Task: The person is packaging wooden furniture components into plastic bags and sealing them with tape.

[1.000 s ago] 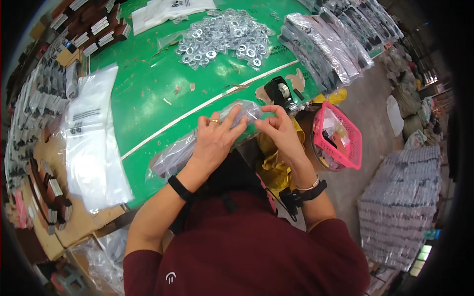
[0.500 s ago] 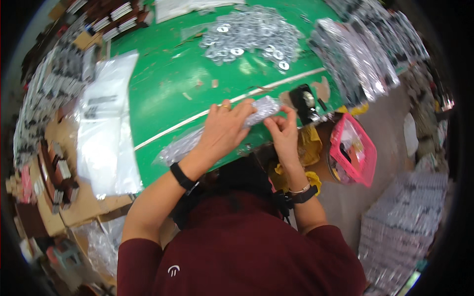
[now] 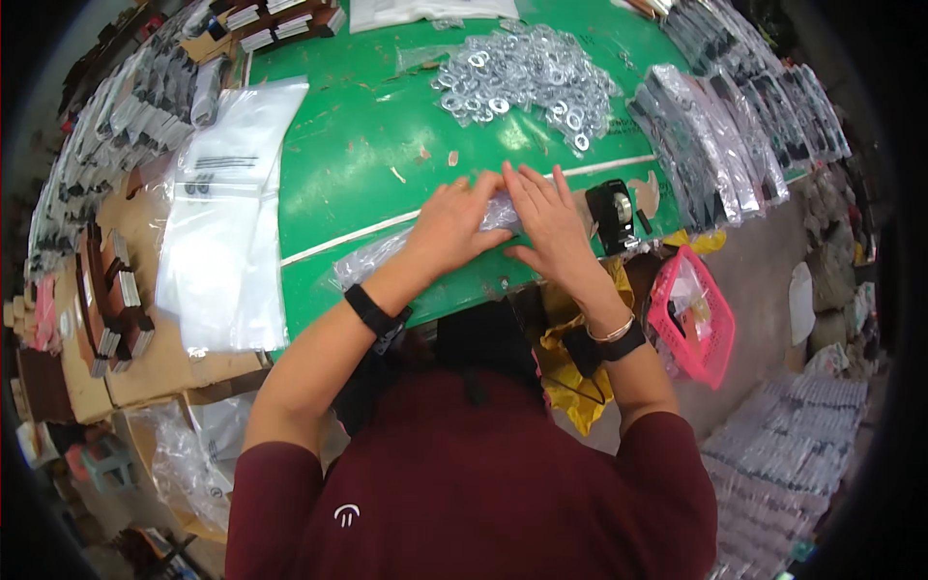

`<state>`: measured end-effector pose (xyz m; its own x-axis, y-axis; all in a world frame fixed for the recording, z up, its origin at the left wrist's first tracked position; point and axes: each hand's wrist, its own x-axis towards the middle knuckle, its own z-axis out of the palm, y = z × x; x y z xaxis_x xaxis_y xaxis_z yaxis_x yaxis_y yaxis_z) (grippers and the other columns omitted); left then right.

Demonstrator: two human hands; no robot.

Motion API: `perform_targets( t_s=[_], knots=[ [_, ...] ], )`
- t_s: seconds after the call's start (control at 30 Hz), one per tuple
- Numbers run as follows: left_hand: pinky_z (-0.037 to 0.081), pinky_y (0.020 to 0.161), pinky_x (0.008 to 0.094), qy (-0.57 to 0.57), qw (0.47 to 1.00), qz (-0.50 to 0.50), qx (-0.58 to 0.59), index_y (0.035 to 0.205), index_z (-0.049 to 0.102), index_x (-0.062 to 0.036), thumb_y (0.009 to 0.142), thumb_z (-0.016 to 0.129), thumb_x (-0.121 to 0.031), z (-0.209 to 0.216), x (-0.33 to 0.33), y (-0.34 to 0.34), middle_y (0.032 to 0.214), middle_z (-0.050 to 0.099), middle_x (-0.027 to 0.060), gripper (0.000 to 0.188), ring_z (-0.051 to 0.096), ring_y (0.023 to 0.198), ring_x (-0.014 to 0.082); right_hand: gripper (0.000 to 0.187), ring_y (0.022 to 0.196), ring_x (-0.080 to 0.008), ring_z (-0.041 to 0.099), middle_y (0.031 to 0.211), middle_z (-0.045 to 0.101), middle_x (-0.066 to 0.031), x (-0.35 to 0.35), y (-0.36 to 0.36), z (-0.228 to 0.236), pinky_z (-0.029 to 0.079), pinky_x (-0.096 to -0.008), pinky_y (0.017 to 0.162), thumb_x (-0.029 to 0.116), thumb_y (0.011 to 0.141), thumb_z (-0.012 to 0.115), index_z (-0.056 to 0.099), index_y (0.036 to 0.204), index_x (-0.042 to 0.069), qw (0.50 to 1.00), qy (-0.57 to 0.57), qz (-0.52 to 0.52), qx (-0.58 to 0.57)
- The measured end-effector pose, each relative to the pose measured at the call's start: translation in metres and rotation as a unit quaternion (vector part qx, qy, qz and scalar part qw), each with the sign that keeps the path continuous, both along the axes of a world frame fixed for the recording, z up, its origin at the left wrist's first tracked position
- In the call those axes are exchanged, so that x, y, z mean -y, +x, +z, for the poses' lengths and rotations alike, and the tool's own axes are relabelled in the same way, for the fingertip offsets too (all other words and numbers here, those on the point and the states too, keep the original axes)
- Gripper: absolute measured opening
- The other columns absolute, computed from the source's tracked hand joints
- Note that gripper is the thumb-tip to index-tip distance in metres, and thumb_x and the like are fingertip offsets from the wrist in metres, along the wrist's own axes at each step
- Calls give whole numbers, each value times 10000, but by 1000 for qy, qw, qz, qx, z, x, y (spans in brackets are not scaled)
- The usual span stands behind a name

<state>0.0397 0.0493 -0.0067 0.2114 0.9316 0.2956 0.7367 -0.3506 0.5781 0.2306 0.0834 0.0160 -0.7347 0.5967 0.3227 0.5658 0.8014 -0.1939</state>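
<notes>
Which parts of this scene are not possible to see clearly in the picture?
- Head view: the middle of the clear plastic bag is hidden under the left hand and right hand; its contents cannot be told.
- Pink basket: contents too small.
- Bagged parts at right: blurred and bent by the fisheye rim.

Open green tabletop (image 3: pixel 358 164) ahead and left of both hands; washer heap (image 3: pixel 527 82) blocking farther ahead, tape dispenser (image 3: pixel 613 215) just right, packed bags (image 3: pixel 720 135) beyond.
</notes>
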Motion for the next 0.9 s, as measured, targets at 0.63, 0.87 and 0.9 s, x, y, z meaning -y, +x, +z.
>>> perform_targets(
  t_s=[0.63, 0.87, 0.9],
  knots=[
    [270, 1141, 535, 38, 968, 243, -43, 1482, 480, -224, 870, 692, -397, -13, 108, -67, 1626, 236, 155, 670, 260, 1471, 390, 1014, 1209, -296, 516, 1217, 584, -105, -27, -12, 0, 287, -538, 1150, 243, 547, 909, 440, 1428, 69, 999, -10, 4, 46],
    [455, 745, 350, 24, 942, 302, 142, 1103, 734, -102, 986, 550, -306, -13, 110, -89, 1015, 568, 89, 299, 574, 852, 258, 1143, 1166, -299, 533, 1165, 594, -104, -20, -10, 0, 290, -528, 1149, 277, 492, 921, 377, 1477, 75, 1000, -15, -10, -1],
    [437, 682, 351, 34, 938, 317, 134, 1024, 742, -63, 983, 558, -309, -16, 108, -90, 866, 544, 74, 310, 549, 741, 238, 1143, 1166, -299, 533, 1165, 594, -104, -21, -11, 0, 290, -528, 1149, 277, 492, 921, 377, 1477, 75, 1000, -17, -9, 0]
  ],
)
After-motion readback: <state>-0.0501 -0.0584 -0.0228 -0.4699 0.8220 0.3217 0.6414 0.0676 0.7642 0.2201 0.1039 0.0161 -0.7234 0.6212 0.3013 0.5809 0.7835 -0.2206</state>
